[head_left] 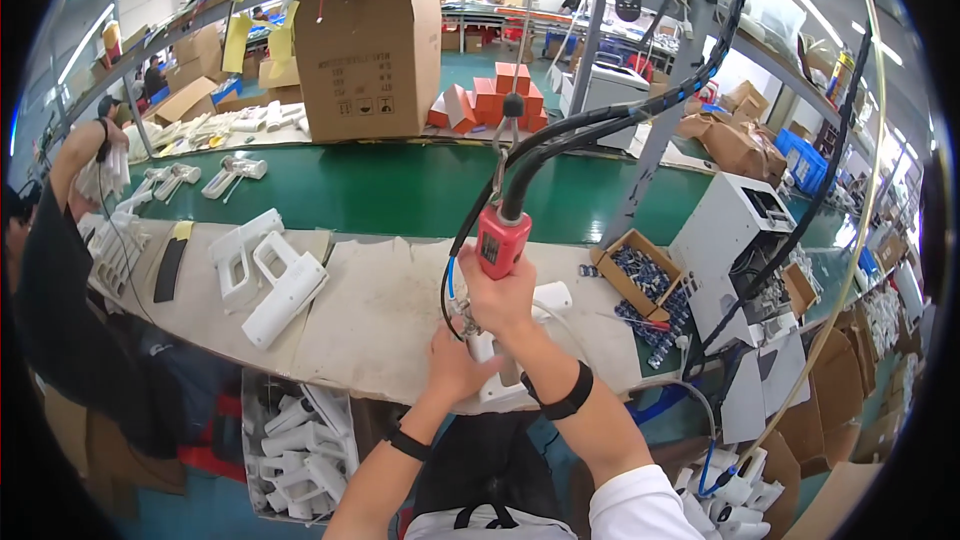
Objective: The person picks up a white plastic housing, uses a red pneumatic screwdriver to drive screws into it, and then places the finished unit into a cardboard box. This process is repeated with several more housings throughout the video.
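My right hand [502,298] is wrapped round a red power screwdriver [503,238] that hangs from a cord with a hook and a thick black hose. Its metal lower end points down at a white plastic housing with a handle opening [552,297], which lies on the bench right before me, partly hidden by my hands. Low beside the tool tip, my left hand [455,365] is closed on the near part of this housing. On the left of the beige work mat [375,290] lie two more white handled housings [285,295].
Right of me stand a cardboard box of small dark screws [640,275] and a white machine [735,240]. Beyond runs a green conveyor [400,190] with white parts on it and a big carton [365,65] behind. Another person [70,240] works at the left. A bin of white housings [300,450] sits below.
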### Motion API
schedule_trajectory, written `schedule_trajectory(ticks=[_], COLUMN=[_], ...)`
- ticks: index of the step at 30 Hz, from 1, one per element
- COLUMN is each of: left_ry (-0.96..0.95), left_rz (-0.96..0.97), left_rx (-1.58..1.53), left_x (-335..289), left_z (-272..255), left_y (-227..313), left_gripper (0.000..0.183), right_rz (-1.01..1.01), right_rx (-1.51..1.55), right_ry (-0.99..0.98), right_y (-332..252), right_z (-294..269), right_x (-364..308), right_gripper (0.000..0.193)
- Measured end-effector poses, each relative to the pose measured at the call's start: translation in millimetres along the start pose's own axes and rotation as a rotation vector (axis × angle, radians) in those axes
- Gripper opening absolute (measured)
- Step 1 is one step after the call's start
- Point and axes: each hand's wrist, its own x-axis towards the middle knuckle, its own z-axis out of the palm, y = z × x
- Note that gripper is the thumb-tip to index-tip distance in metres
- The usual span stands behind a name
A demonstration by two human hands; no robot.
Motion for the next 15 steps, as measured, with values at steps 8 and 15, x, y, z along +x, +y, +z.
schedule_trajectory(ticks=[8, 15], left_ry=[0.137, 0.159], left_rz=[-0.202, -0.215], left_rx=[0.026, 0.053], left_x=[45.2, 49.5], left_z=[12.2, 13.3], left_y=[-31.7, -28.8], left_gripper=[0.094, 0.092], right_rz=[-0.212, -0.186], right_rx=[0.006, -0.096], right_ry=[0.057, 0.104], right_y=[-53.3, -32.0], right_z=[-48.7, -76.9], right_x=[18.3, 11.4], right_gripper=[0.013, 0.014])
